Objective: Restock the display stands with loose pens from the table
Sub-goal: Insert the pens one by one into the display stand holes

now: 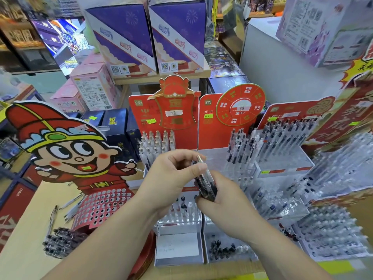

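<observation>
Centre frame: right hand [224,203] grips a pen bundle [206,186]; left hand [171,176] pinches one pen [200,160], likely needing an empty display stand [178,227] slot next.

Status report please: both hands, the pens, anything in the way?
Right hand grips pen bundle. Left hand pinches top of one pen in it. More loose pens lie on table, left side. Nothing between hands and stands.

Wooden shelves [22,44], stacked purple boxes [121,27] behind
</observation>
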Action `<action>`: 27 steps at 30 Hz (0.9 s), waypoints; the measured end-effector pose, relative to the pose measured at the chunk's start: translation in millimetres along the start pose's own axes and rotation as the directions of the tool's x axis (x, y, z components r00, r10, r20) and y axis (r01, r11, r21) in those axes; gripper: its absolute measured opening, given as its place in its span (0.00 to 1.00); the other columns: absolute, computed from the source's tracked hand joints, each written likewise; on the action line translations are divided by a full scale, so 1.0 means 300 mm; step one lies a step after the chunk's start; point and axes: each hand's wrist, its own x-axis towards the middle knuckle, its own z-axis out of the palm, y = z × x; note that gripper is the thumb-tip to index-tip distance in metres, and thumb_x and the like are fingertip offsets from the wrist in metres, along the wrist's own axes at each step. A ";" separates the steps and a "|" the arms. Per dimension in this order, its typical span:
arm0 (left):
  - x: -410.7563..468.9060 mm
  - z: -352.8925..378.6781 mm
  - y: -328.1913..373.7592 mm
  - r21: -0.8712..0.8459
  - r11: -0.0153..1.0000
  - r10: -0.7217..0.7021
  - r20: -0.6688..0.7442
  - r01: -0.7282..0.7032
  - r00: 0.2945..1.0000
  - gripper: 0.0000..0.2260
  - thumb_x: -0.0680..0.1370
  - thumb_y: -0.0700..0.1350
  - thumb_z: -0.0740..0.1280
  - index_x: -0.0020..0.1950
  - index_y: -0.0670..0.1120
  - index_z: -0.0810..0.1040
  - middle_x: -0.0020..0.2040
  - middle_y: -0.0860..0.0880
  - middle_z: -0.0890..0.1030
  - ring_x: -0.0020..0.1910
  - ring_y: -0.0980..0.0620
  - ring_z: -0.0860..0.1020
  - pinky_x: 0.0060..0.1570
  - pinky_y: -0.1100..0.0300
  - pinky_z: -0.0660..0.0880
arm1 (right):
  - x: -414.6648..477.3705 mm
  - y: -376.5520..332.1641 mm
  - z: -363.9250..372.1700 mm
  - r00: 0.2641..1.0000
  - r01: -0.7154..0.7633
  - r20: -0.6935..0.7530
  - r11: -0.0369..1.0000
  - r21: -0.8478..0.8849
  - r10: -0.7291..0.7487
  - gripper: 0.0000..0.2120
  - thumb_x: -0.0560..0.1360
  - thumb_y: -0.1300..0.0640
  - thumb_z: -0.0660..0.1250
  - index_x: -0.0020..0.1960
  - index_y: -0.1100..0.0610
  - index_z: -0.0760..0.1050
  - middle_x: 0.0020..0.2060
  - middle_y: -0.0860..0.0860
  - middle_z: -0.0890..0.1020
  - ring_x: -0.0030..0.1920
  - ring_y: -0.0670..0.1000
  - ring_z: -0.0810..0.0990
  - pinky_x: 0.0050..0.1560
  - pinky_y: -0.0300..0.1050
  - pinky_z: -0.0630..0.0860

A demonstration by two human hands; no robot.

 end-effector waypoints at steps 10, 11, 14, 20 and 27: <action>-0.037 -0.025 0.051 -0.100 0.977 0.178 -0.086 -0.187 0.980 0.05 0.68 0.41 0.74 0.43 0.42 0.85 0.44 0.41 0.86 0.44 0.48 0.84 0.47 0.61 0.79 | 0.036 -0.020 -0.015 0.997 0.044 0.063 0.999 -0.026 -0.042 0.14 0.75 0.59 0.70 0.46 0.41 0.70 0.30 0.39 0.75 0.29 0.41 0.71 0.30 0.34 0.68; -0.038 -0.025 0.056 -0.112 0.976 0.178 -0.087 -0.187 0.980 0.05 0.68 0.41 0.74 0.42 0.43 0.85 0.44 0.40 0.86 0.45 0.46 0.84 0.48 0.58 0.80 | 0.037 -0.022 -0.016 0.997 0.046 0.070 0.998 -0.033 -0.044 0.13 0.75 0.59 0.70 0.46 0.42 0.70 0.31 0.38 0.76 0.30 0.41 0.72 0.30 0.33 0.68; -0.026 -0.045 0.085 -0.171 0.970 0.149 -0.153 -0.175 0.977 0.05 0.67 0.45 0.74 0.42 0.48 0.86 0.43 0.41 0.86 0.46 0.42 0.84 0.51 0.49 0.81 | 0.037 -0.009 -0.011 0.995 0.040 0.090 0.998 -0.040 -0.036 0.11 0.75 0.58 0.70 0.47 0.44 0.72 0.32 0.42 0.75 0.29 0.42 0.70 0.30 0.35 0.67; 0.023 -0.150 0.170 -0.110 0.940 0.251 -0.417 -0.322 0.874 0.08 0.68 0.48 0.75 0.44 0.49 0.85 0.43 0.44 0.86 0.41 0.47 0.83 0.44 0.53 0.82 | 0.020 0.044 -0.005 0.993 -0.034 0.109 0.999 0.002 0.033 0.07 0.78 0.58 0.69 0.53 0.48 0.74 0.34 0.48 0.79 0.29 0.44 0.72 0.33 0.43 0.72; 0.058 -0.164 0.097 0.276 0.903 0.417 -0.376 -0.330 0.827 0.04 0.75 0.38 0.76 0.48 0.45 0.84 0.39 0.51 0.85 0.39 0.52 0.82 0.44 0.58 0.81 | 0.019 0.074 -0.017 0.996 -0.066 0.057 0.996 0.061 0.063 0.07 0.77 0.58 0.69 0.50 0.48 0.75 0.32 0.45 0.76 0.30 0.46 0.70 0.34 0.43 0.71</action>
